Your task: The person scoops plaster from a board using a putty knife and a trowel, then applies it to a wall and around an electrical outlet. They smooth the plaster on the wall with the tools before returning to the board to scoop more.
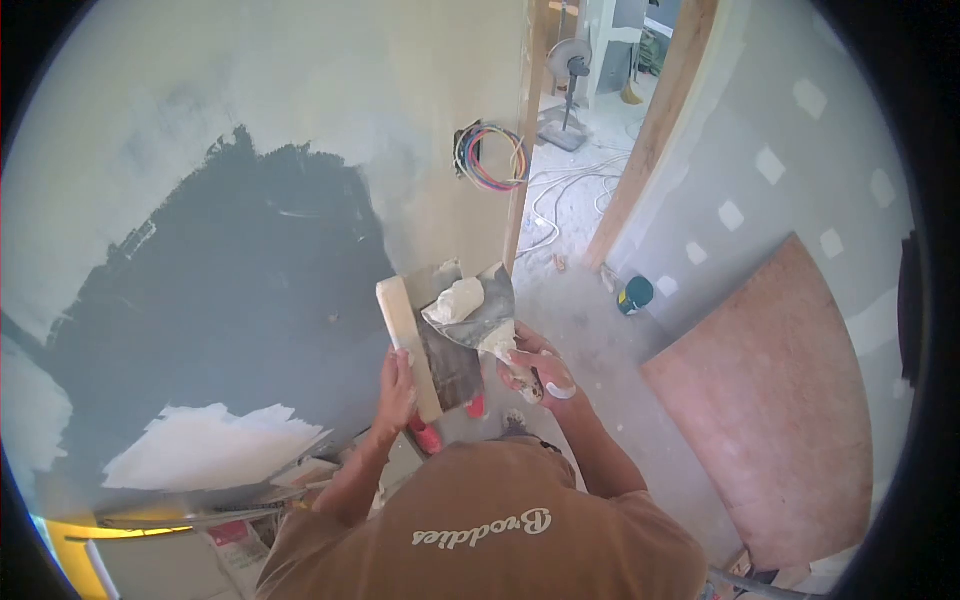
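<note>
My left hand [397, 388] is closed around the pale wooden grip of a wide plastering blade [408, 335], held upright in front of my chest. Its smeared metal plate [452, 378] faces right. In my right hand [548, 375] is a putty knife [497, 290], its blade lying across the upper part of the wide blade. A lump of off-white plaster [460, 300] sits on the metal where the two tools meet. More plaster coats the putty knife's neck, and some is smeared on my right hand. Left of me, the wall has a dark grey area [240, 280] bordered by lighter plaster.
Coiled coloured wires [490, 157] stick out of the wall by a wood-framed doorway [655, 130]. Through it are a fan [570, 65] and loose cables [550, 200]. A green tub [636, 294] stands on the floor. A brown board [780, 410] leans against the right wall.
</note>
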The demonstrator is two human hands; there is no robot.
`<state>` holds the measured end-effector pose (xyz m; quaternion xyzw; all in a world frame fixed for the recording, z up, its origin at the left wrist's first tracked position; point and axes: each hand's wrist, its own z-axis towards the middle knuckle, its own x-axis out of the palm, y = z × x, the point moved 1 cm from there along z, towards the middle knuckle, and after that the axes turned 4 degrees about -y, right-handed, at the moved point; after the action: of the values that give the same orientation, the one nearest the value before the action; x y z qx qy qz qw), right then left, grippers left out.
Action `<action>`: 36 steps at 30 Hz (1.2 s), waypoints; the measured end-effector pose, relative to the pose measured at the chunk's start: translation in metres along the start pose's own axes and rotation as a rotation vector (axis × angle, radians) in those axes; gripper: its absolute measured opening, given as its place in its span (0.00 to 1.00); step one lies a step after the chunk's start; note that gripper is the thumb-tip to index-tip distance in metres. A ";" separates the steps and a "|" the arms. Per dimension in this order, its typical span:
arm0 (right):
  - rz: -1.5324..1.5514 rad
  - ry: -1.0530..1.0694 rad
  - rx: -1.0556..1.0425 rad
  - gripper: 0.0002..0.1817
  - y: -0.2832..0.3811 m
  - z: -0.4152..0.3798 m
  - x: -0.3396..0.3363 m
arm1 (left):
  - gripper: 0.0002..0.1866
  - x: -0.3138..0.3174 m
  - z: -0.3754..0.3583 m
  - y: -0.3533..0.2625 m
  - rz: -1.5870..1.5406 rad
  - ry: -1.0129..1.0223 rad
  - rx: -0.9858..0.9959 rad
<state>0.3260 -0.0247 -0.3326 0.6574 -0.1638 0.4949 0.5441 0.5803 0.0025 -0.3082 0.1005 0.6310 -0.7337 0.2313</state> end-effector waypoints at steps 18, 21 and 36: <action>-1.780 -0.242 -0.545 0.37 0.027 -0.043 -0.047 | 0.35 0.010 0.020 0.002 -0.926 0.068 -0.484; -0.631 -0.365 -0.162 0.16 0.039 -0.057 -0.049 | 0.33 0.005 0.024 -0.001 -0.798 -0.080 -0.460; -0.119 -0.046 0.223 0.25 0.007 -0.034 -0.042 | 0.36 0.020 0.000 0.019 -0.707 -0.013 -0.547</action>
<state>0.2856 -0.0106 -0.3666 0.7336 -0.0807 0.4616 0.4921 0.5713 -0.0035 -0.3340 -0.1908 0.7960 -0.5744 -0.0117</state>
